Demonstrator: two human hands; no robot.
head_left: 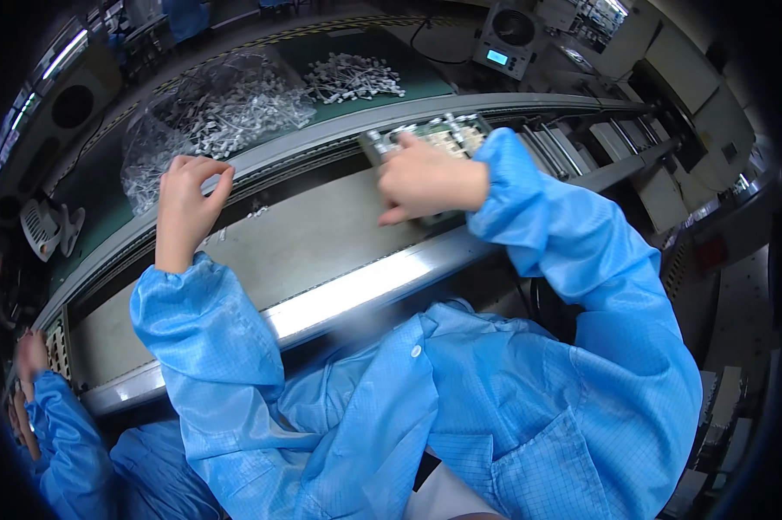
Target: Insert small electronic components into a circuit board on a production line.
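Note:
My left hand (188, 201) is raised over the far rail of the conveyor, beside a clear plastic bag (226, 108) full of small white parts with leads. Its thumb and forefinger curve together in a pinch; anything between the tips is too small to make out. My right hand (430, 179), slightly blurred, is over a tray-like fixture (460, 134) holding pale parts on the conveyor. The forefinger reaches to the fixture's left end and the thumb stands apart. The palm side and the other fingers are mostly hidden.
A loose heap of white parts (352, 76) lies on the green mat (417, 74). A few white bits (256, 212) lie on the conveyor bed (321, 225). Beyond are a fan unit (505, 43) with a lit display and rollers at right. A co-worker's hand (32, 354) is far left.

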